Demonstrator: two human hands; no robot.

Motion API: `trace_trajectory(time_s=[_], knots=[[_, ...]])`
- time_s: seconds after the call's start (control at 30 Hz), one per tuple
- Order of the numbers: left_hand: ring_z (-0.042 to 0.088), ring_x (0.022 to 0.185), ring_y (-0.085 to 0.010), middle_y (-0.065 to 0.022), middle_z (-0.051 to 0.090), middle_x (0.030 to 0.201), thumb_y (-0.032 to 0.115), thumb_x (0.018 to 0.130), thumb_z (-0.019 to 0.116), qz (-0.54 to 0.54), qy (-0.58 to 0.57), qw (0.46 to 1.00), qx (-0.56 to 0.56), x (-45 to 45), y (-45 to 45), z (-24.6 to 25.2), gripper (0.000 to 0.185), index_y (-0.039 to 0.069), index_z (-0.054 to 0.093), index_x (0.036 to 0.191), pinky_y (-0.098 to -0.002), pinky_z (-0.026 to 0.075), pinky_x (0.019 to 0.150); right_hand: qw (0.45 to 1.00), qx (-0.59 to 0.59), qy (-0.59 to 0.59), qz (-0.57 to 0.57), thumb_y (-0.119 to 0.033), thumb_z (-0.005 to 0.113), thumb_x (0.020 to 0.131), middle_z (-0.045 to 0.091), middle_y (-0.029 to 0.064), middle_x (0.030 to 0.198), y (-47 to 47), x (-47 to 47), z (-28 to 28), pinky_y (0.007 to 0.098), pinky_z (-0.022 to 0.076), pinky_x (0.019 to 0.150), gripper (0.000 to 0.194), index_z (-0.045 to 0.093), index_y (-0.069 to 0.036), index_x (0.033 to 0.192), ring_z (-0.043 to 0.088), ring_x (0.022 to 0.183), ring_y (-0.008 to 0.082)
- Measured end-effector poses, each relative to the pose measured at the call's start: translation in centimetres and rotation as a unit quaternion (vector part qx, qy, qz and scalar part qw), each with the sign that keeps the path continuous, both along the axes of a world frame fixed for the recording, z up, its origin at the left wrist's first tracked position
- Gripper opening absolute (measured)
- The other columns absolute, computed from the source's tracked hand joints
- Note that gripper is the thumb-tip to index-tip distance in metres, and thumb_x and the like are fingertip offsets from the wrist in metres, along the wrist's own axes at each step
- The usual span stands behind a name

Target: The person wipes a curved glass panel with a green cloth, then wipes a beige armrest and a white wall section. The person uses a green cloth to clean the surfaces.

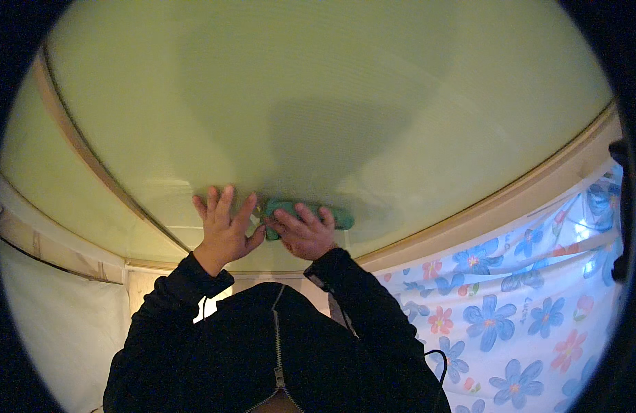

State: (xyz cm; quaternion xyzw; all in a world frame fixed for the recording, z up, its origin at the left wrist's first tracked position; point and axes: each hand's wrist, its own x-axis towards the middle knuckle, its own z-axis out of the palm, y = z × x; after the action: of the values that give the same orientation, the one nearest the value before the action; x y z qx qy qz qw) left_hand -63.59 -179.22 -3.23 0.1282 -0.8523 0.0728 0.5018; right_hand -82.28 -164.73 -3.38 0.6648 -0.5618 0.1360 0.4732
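A pale green mesh screen stretched in a wooden frame lies before me. My left hand rests on the mesh near the frame's near edge, its fingers spread and holding nothing. Just right of it, my right hand lies over a teal elongated object, with its fingers bent across the top. What kind of object this is, I cannot tell. A small shiny piece shows between my two hands, partly hidden. Both hands come out of black sleeves.
A wooden bar crosses the screen at the left. The frame's right rail curves past a white cloth with blue and red flowers. Pale sheeting hangs at the lower left. A dark object stands at the right rim.
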Motion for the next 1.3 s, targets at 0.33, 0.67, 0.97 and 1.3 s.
trace_trajectory(time_s=[0.33,0.67,0.97,1.3], knots=[[0.01,0.157,-0.0349,-0.0118,0.029,0.164,0.04,0.082,0.073,-0.082,-0.03,0.995,-0.041,-2.5,2.1,1.3,0.065,0.019,0.056,0.141,-0.0666,-0.01,0.119,0.994,-0.092,-0.056,-0.029,-0.04,0.066,0.083,0.041,-0.0057,0.157,4.6,-6.3,4.5,0.0656,0.0138,0.118,0.055,0.061,-0.039,0.138,0.028,0.15,0.0316],[0.01,0.157,-0.0361,-0.0094,0.029,0.165,0.047,0.084,0.07,-0.073,-0.077,0.992,-0.067,-6.9,5.3,2.3,0.062,0.023,0.059,0.139,-0.07,-0.013,0.116,0.973,-0.156,-0.166,-0.042,-0.03,0.068,0.082,0.04,0.0012,0.156,4.4,-6.4,-1.6,0.067,0.0151,0.118,0.051,0.065,-0.039,0.132,0.025,0.152,0.0342],[0.005,0.157,-0.0394,-0.013,0.027,0.165,0.052,0.088,0.064,-0.053,-0.082,0.989,-0.106,-8.3,6.0,2.2,0.066,0.023,0.053,0.146,-0.0709,-0.015,0.114,0.988,-0.071,-0.12,-0.068,-0.041,0.075,0.078,0.038,-0.0021,0.157,7.1,-8.0,-3.4,0.0702,0.0179,0.115,0.059,0.059,-0.048,0.135,0.027,0.151,0.0312],[0.01,0.157,-0.0348,-0.0075,0.037,0.161,0.049,0.087,0.065,-0.07,-0.094,0.987,-0.111,-10.3,7.7,1.9,0.061,0.03,0.057,0.144,-0.069,-0.016,0.115,0.915,-0.303,-0.252,-0.086,-0.047,0.066,0.084,0.03,0.0228,0.161,7.8,-12.3,2.5,0.0721,0.0171,0.115,0.073,0.046,-0.018,0.149,0.028,0.148,0.0502]])
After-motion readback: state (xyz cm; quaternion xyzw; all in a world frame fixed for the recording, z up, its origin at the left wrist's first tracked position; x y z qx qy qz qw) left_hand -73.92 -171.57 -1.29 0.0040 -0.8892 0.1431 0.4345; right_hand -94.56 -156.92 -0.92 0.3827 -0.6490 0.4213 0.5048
